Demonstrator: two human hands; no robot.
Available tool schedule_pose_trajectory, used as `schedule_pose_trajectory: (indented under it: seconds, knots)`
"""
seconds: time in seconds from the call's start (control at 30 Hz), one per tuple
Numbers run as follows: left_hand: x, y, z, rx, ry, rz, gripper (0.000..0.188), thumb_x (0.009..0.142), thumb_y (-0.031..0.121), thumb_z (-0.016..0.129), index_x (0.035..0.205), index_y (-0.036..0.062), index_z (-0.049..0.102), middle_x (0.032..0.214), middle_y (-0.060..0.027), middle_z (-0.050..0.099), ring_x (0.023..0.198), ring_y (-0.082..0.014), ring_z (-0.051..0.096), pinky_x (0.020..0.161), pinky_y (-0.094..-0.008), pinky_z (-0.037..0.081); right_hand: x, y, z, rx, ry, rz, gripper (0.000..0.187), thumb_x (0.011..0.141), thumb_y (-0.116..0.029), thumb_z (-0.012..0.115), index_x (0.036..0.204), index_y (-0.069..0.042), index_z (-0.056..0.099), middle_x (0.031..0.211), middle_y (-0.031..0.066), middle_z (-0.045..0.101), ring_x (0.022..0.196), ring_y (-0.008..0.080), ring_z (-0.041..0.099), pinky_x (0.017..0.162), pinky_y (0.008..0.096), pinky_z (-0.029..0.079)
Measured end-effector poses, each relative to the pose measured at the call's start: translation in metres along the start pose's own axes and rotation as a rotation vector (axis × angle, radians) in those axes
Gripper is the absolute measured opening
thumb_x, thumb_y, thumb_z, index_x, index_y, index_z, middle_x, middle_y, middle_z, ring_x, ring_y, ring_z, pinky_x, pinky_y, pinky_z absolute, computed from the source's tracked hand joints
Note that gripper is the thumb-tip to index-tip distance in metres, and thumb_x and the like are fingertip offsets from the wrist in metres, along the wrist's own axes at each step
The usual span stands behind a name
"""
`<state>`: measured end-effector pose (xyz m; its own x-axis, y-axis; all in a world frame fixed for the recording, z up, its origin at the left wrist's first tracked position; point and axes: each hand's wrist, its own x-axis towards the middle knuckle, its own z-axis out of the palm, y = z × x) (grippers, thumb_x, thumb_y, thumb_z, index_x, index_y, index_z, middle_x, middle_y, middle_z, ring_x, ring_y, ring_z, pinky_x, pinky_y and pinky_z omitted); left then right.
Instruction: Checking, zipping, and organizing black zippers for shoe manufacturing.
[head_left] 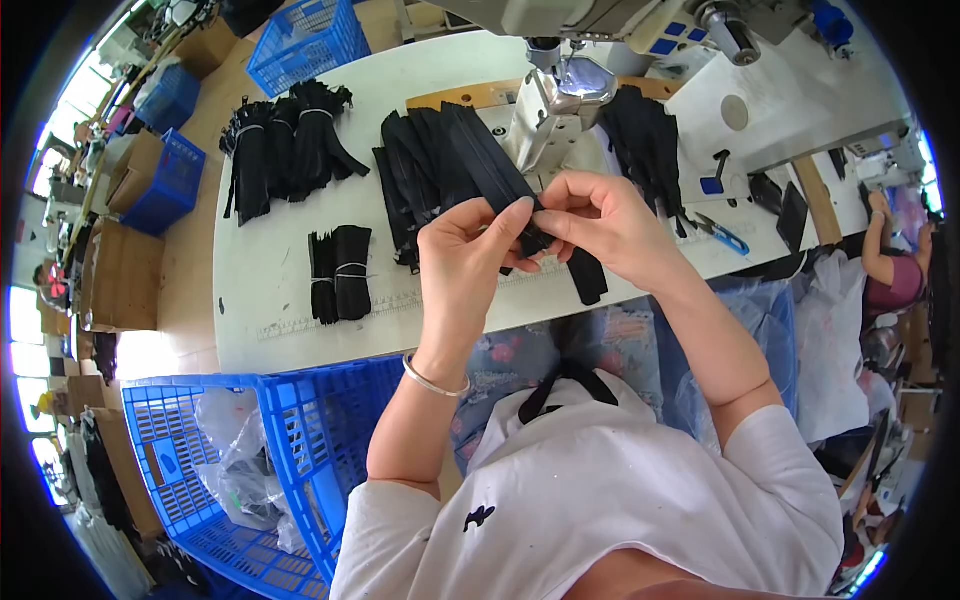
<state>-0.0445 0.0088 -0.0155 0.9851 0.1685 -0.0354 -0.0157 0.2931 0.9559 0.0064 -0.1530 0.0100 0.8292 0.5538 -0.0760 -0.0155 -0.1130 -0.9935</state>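
A black zipper (492,165) slants across the white table toward me, its near end between my two hands. My left hand (468,240) has its thumb and fingers closed on that end. Close beside it, my right hand (612,225) pinches at the same end with thumb and forefinger; the small part between the fingertips is hard to make out. Under and left of the held zipper lie several loose black zippers (405,165). A sewing machine (560,110) stands just beyond my hands. Below my right hand, a black strip end (588,278) hangs at the table's front edge.
Tied bundles of black zippers (290,145) and two small rolled bundles (340,275) lie on the left of the table (255,325). More zippers (645,140) and blue-handled snips (722,235) lie right. A blue crate (285,440) stands near left. Another person (895,260) is at far right.
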Motion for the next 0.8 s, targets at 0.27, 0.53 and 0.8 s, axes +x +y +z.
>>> schedule_pose_trajectory:
  seconds: [0.27,0.53,0.8]
  knots:
    - [0.002,-0.008,-0.001,-0.059,0.032,-0.065,0.025,0.089,0.015,0.066,0.068,0.0006,0.061,0.061,-0.0063,0.059,0.050,-0.0109,0.057,0.047,-0.0255,0.052,0.000,0.003,-0.014,-0.023,-0.085,0.082,0.027,0.089,-0.025,0.066,0.085,0.002,0.067,0.068,0.0069,0.066,0.059,0.0110,0.063,0.054,0.0223,0.049]
    - [0.007,-0.011,0.003,-0.037,0.032,-0.073,0.025,0.088,0.014,0.066,0.068,0.0020,0.059,0.059,-0.0029,0.056,0.049,-0.0079,0.053,0.046,-0.0254,0.051,0.001,0.009,-0.016,0.017,-0.084,0.043,0.023,0.088,-0.020,0.066,0.081,0.002,0.067,0.067,0.0064,0.065,0.058,0.0102,0.062,0.053,0.0217,0.049]
    - [0.032,0.014,0.016,-0.025,0.007,0.004,0.021,0.088,0.015,0.068,0.074,-0.0002,0.063,0.068,-0.0039,0.063,0.053,-0.0074,0.056,0.047,-0.0216,0.046,-0.016,-0.006,-0.014,-0.024,0.034,-0.013,0.020,0.087,-0.016,0.066,0.079,0.002,0.066,0.065,0.0056,0.065,0.057,0.0081,0.061,0.053,0.0213,0.048]
